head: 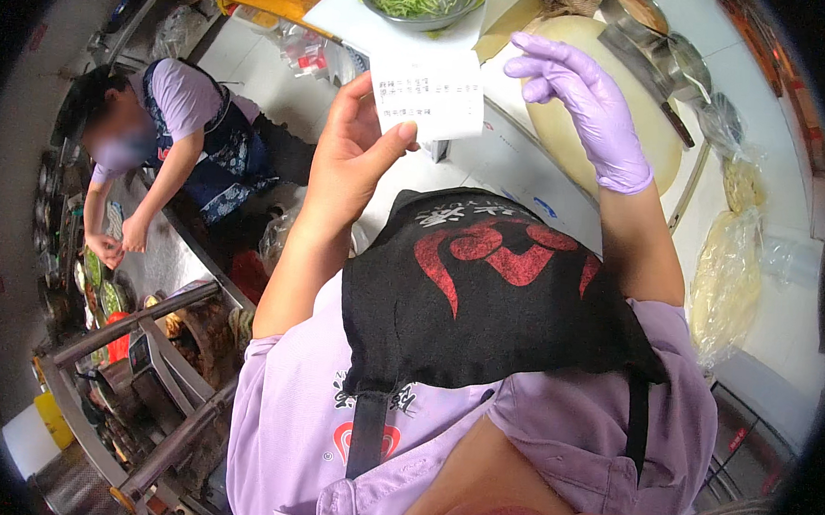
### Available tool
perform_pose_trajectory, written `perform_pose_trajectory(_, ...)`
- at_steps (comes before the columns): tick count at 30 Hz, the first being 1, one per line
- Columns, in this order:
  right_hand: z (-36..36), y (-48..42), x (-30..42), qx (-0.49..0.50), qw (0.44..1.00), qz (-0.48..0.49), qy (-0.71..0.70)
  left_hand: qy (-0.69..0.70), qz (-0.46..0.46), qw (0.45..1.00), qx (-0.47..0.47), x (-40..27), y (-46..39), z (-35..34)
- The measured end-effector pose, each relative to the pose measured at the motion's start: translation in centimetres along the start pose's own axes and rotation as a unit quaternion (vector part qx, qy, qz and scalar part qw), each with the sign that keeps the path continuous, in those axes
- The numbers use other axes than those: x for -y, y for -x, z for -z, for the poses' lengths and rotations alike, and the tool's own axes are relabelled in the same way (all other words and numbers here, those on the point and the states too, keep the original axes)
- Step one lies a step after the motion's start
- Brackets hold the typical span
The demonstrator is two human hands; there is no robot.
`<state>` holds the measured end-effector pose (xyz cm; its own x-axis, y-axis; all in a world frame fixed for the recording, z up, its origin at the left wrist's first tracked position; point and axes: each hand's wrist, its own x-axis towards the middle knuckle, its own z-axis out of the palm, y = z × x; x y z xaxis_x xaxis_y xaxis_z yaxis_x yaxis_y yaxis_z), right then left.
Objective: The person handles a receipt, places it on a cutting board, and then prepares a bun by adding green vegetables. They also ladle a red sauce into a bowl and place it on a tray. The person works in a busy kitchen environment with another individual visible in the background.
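My bare left hand (362,150) pinches a white paper slip (431,94) between thumb and fingers, with its printed side facing me. A thin lilac glove covers my right hand (567,101). That hand is raised to the right of the slip with its fingers half bent and nothing in them. Beneath and beyond it lies a large round pale cutting board (559,132). A cleaver (636,66) with a dark handle rests across the board's right side. Past the slip, a metal bowl (422,3) holds shredded green vegetables.
At the left, a co-worker (209,135) in a patterned apron leans over a metal counter (175,252) with food containers. Metal pans (678,58) and plastic-wrapped pale dough or noodles (726,281) line the right side. A metal rail frame (136,320) stands at lower left.
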<state>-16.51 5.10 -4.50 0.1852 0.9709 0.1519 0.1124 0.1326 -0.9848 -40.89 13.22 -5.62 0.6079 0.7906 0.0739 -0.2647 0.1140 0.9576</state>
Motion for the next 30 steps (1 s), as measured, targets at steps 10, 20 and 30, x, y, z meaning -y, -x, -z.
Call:
perform_pose_trajectory(10,16.2,6.2,-17.5,-0.127,0.716,-0.129,0.674,-0.083,0.039,0.996,-0.005,5.1,-4.6,-2.2)
perform_pose_trajectory(20,15.1,8.0,-18.6,-0.169,0.807,-0.072,0.562,-0.073,0.129,0.989,-0.009,10.2,-4.4,-0.2)
perform_pose_trajectory(30,15.3,8.5,-19.8,-0.191,0.81,-0.049,0.553,-0.138,0.145,0.98,0.007,10.5,-6.1,-5.0)
